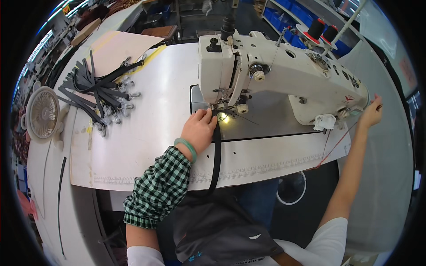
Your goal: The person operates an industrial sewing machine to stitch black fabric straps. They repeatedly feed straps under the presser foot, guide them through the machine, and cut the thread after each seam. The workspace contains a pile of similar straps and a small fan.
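Note:
A long black strap (216, 155) runs from under the needle area of a white sewing machine (266, 66) down over the table's front edge. My left hand (200, 128) presses the strap close beside the presser foot, its fingers together; a small lamp glows there. The very end of the strap is hidden by the fingers and the machine head. Out at the machine's right end, by the handwheel side, my right hand (372, 114) is raised with fingers curled. Something small and dark shows at its fingers, too small to name. A red cord (335, 147) hangs near that hand.
Left on the white table (133, 159) lies a pile of black straps (95, 88) with clear-wrapped ends, near a pink sheet (117, 48). A round plastic basket (44, 114) stands at the far left. Thread cones (316, 29) stand behind the machine.

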The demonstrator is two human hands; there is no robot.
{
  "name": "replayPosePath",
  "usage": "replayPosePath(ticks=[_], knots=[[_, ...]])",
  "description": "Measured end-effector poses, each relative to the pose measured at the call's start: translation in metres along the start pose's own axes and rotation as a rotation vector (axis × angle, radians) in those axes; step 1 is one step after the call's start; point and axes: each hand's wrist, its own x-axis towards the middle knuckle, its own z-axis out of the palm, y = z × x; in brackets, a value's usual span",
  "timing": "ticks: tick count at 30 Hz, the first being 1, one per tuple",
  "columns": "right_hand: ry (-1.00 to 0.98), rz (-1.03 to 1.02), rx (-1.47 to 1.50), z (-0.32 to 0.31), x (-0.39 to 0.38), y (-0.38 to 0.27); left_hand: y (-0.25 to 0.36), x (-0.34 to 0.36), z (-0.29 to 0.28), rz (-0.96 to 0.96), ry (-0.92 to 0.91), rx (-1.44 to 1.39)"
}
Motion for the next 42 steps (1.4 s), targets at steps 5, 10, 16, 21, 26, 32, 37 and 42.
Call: replayPosePath(ticks=[5,10,16,21,26,32,37,42], knots=[[-0.504,-0.168,-0.614,0.015,0.076,0.131,0.001,0.001,0.005,0.015,0.021,-0.041],[-0.684,0.419,-0.178,0.028,0.034,0.106,-0.002,-0.006,-0.004,-0.024,0.001,0.001],[-0.291,0.486,0.325,0.024,-0.044,0.154,-0.002,0.002,0.003,0.000,0.016,-0.042],[-0.339,0.218,0.144,0.014,0.010,0.117,0.001,0.001,0.002,-0.022,0.015,-0.005],[-0.540,0.106,-0.276,0.025,0.049,0.117,0.001,0.005,0.004,-0.020,0.029,-0.025],[-0.641,-0.124,-0.445,0.028,0.071,0.128,-0.001,0.004,0.006,-0.024,0.022,-0.036],[-0.738,0.403,-0.196,0.023,0.048,0.122,-0.003,0.001,0.002,-0.050,-0.003,-0.005],[-0.318,0.521,0.309,0.020,-0.024,0.169,-0.002,0.005,0.011,-0.004,-0.005,-0.029]])
